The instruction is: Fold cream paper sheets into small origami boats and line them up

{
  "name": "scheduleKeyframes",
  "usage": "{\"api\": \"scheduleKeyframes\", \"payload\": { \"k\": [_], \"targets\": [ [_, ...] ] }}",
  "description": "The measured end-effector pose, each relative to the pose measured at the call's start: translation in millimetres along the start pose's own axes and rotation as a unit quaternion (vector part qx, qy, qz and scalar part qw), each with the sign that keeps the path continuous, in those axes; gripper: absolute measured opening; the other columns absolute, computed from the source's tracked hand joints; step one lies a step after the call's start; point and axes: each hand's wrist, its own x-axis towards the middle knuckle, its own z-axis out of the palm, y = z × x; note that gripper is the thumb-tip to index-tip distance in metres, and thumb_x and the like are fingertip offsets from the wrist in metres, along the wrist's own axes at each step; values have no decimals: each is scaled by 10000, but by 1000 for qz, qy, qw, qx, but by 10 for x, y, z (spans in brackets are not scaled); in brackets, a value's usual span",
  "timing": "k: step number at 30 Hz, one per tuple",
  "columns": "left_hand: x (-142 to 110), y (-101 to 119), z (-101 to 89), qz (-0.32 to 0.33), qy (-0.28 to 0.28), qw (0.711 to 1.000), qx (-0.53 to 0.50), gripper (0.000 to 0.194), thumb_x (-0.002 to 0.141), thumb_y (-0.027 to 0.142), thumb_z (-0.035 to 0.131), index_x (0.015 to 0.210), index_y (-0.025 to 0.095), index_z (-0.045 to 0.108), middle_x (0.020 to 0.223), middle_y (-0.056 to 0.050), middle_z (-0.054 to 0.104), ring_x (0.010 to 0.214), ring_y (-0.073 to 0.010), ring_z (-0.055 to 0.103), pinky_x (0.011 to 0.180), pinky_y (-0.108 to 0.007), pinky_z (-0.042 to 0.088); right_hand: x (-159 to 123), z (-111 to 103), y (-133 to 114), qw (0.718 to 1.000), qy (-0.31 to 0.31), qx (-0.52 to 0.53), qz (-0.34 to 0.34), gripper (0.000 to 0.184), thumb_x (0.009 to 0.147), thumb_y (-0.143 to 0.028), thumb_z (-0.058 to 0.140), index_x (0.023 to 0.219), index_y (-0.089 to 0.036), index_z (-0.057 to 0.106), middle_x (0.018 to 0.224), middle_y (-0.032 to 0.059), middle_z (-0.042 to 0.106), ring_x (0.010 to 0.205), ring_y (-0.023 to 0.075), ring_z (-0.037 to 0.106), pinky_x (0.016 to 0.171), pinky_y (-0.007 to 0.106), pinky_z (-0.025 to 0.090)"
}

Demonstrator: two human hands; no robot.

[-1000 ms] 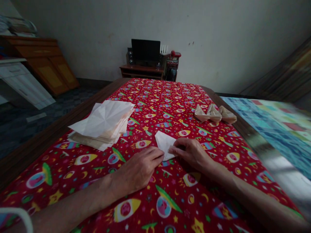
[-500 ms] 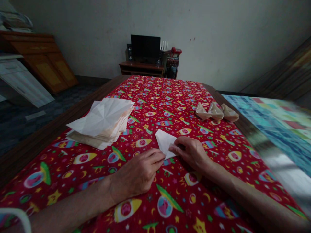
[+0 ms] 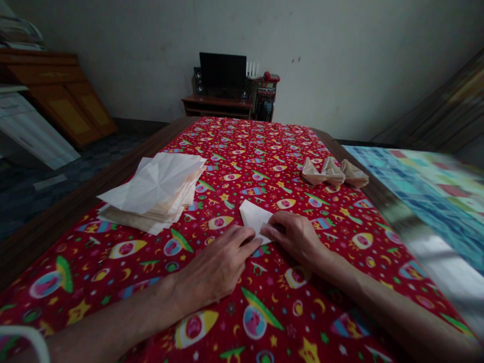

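A small folded white paper (image 3: 254,217) lies on the red patterned tablecloth (image 3: 264,151) in front of me. My left hand (image 3: 219,264) rests on the cloth, its fingertips pressing the paper's near left edge. My right hand (image 3: 295,236) has its fingers curled and pinched on the paper's right edge. Both forearms lie on the table.
A stack of creased white and tan paper sheets (image 3: 155,191) sits to the left. Three folded tan paper shapes (image 3: 335,174) lie at the right edge. A blue patterned mat (image 3: 423,196) is on the right, a dark screen on a low stand (image 3: 223,75) by the far wall.
The view shifted slightly. Both hands stay on the folded paper with only small finger movement.
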Motion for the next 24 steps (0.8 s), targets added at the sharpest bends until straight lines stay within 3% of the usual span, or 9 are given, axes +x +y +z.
{"api": "scheduleKeyframes", "payload": {
  "k": [10, 24],
  "targets": [
    [-25, 19, -22, 41, -12, 998, 46, 416, 871, 55, 403, 1278, 102, 475, 1309, -79, 489, 1155, -223, 410, 1032, -359, 410, 2, -7, -24, 1000, 15, -16, -18, 230, 847, -339, 594, 695, -170, 557, 642, 2, 554, 582, 117, 484, 538, 227, 297],
    [-27, 51, -18, 38, -38, 993, 108, 456, 845, 58, 418, 1299, 85, 453, 1339, -79, 474, 1183, -227, 406, 1060, -340, 357, 11, 15, -12, 994, 74, -61, -57, 173, 845, -294, 591, 728, -179, 537, 707, 24, 555, 643, 137, 491, 562, 246, 364]
  ]
}}
